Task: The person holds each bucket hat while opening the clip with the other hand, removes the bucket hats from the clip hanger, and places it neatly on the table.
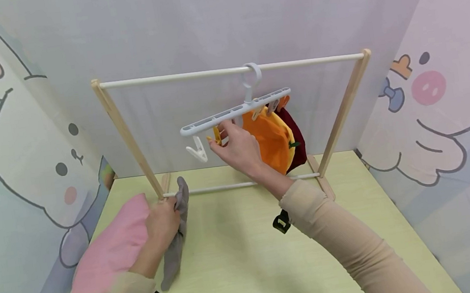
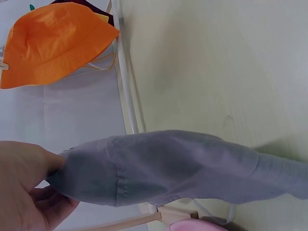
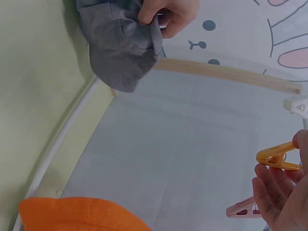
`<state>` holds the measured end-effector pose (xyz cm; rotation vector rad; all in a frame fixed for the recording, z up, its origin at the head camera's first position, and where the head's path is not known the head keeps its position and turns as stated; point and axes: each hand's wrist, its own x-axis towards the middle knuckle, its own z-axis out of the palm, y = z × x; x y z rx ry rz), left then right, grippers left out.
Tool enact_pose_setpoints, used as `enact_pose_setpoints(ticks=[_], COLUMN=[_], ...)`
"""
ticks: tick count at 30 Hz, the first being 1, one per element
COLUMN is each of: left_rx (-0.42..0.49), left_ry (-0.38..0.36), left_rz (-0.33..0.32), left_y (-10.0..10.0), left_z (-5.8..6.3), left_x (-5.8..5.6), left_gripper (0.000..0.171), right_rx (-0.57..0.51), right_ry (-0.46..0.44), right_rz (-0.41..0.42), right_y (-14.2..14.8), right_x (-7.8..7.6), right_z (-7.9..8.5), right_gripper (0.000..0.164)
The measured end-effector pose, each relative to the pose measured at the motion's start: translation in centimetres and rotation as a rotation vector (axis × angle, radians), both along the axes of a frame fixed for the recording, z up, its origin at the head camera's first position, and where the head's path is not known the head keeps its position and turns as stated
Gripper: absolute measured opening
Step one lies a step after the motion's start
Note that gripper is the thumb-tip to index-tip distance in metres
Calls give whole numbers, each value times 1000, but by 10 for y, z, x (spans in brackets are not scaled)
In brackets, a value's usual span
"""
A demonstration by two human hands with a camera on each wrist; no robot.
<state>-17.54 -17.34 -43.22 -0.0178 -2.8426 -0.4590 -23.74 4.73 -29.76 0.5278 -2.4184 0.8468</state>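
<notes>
My left hand [image 1: 162, 224] pinches a grey hat [image 1: 173, 261] by its edge, and the hat hangs down from the fingers above the table. In the left wrist view the thumb and fingers hold one end of the cloth. My right hand [image 1: 242, 149] is up at the grey-white clip hanger [image 1: 230, 113], pinching a yellow clip [image 3: 266, 155] between thumb and fingers. A white clip [image 1: 197, 151] dangles left of it. Beyond the hand an orange bucket hat [image 1: 266, 137] hangs from the hanger's clips, with yellow and dark red [image 1: 298, 135] hats behind it.
The hanger hooks over the white top bar [image 1: 163, 78] of a wooden-legged rack [image 1: 126, 131]. A pink hat [image 1: 113, 254] lies at the left of the pale table [image 1: 241, 264]. A pink clip [image 3: 243, 208] is on the hanger beside the yellow one. Printed curtains stand around.
</notes>
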Motion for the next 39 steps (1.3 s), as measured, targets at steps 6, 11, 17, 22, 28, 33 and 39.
enact_pose_setpoints(ticks=[6,11,17,22,28,33,39], left_rx=[24,29,17,26,97,66,52], left_ry=[-37,19,83,27,-11,1,-66], left_rz=[13,-1,-28,9,27,49,70], left_y=[5,8,14,20,28,33,38], left_z=[-10,-21,-33,-37,-45,-52,-61], left_x=[-1,-4,-5,-7,-10,-11,-13], left_gripper=[31,29,25,25,20,20,14], right_rx=[6,12,12,0,-9,-11,-10], right_ry=[-5,-5,8,5,13,8,0], right_rz=[-7,-8,-6,-3,2,7,6], right_y=[-1,-1,-1,-2,-2,-2,-1], right_x=[0,-1,-2,-2,-2,-2,-2], right_z=[-2,-2,-2,-2,-3,-3,-4], right_gripper=[26,26,26,25,26,26,25])
